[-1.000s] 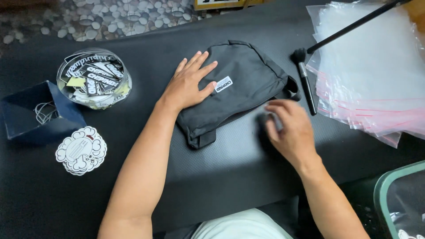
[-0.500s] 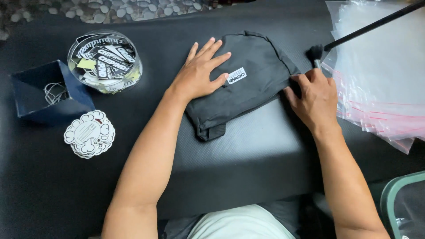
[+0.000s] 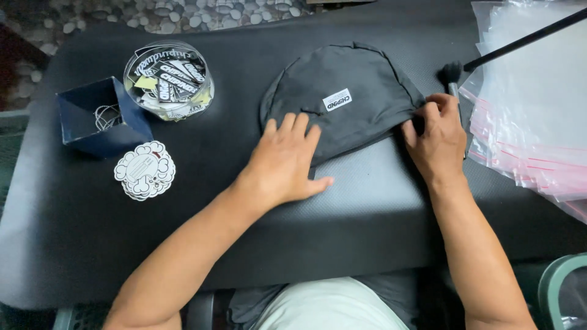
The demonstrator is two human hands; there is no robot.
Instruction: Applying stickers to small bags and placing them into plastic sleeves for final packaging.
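Observation:
A dark grey fabric pouch (image 3: 342, 79) with a small white label lies flat on the black tabletop (image 3: 244, 226). My left hand (image 3: 287, 162) rests palm down, fingers spread, on the pouch's near left edge. My right hand (image 3: 435, 137) pinches the pouch's right edge between thumb and fingers. A small black brush (image 3: 451, 73) lies just beyond my right hand.
A clear round tub (image 3: 168, 78) of black-and-white stickers stands at the far left, with a dark blue open box (image 3: 101, 116) beside it. White cloud-shaped tags (image 3: 145, 170) lie nearer. A stack of clear zip bags (image 3: 538, 110) covers the right side. A black rod (image 3: 526, 38) crosses them.
My left hand slid from the pouch's middle down to its near left edge. The pouch now lies spread wider and flatter. My right hand took hold of its right edge.

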